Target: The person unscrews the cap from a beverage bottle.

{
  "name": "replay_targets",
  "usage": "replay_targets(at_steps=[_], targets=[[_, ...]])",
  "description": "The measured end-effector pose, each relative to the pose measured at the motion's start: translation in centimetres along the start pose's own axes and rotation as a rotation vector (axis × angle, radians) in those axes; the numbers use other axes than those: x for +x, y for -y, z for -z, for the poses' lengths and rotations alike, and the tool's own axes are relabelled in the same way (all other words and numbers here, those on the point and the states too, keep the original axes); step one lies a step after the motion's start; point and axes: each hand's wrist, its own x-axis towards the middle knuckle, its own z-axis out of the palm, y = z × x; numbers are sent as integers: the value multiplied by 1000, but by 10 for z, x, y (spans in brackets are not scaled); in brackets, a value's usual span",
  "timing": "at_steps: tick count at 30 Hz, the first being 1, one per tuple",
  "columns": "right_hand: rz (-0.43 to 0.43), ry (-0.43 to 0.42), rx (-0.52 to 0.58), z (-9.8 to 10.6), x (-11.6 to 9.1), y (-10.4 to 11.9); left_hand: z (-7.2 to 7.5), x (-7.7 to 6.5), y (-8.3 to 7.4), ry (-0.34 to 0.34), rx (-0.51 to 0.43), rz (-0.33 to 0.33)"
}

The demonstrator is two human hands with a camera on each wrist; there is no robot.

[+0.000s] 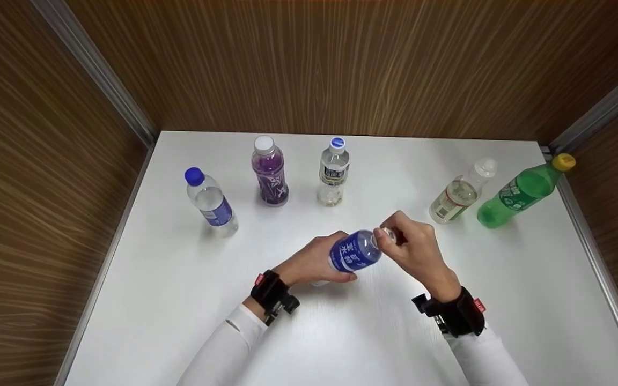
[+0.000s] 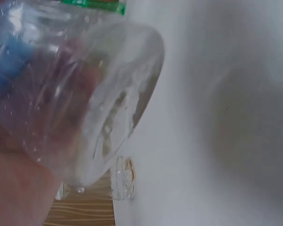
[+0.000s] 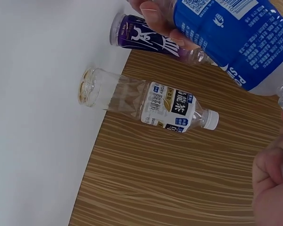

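Observation:
My left hand (image 1: 319,261) grips a clear plastic bottle (image 1: 353,252) with a blue label around its body, held tilted above the white table. The bottle's neck points up and to the right, towards my right hand (image 1: 419,252), whose thumb and curled fingers pinch the cap end. Most of the cap is hidden by those fingers. In the left wrist view the clear base of this bottle (image 2: 122,108) fills the upper left. From the right wrist, the blue label (image 3: 231,42) shows printed text and a barcode, with left fingers (image 3: 155,19) wrapped around the bottle.
Behind my hands on the white table (image 1: 142,300) stand a blue-capped bottle (image 1: 216,206), a purple bottle (image 1: 271,177) and a clear bottle (image 1: 333,174). To the right are a white-capped bottle (image 1: 456,198) and a green bottle (image 1: 523,190). Wood-grain panels (image 1: 341,64) enclose the table.

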Motion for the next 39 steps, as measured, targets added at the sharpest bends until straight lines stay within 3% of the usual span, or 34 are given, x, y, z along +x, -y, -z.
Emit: replay_targets(at_steps=[5,11,14,19,39], targets=[[-111,21,-77,0,-1,-4,-14,-1,-1,-194,98,29],[-250,2,-129,-1,-4,-8,-21,0,1,-444,429,-54],[-277,-15,-122,-2,-5,-8,-21,0,4,-508,570,-78],[-254,-13,-136,-4,-7,-8,-21,-1,4,-529,650,-77],[-152,-18,-116,-7,-6,-5,-20,0,4,-520,557,-69]])
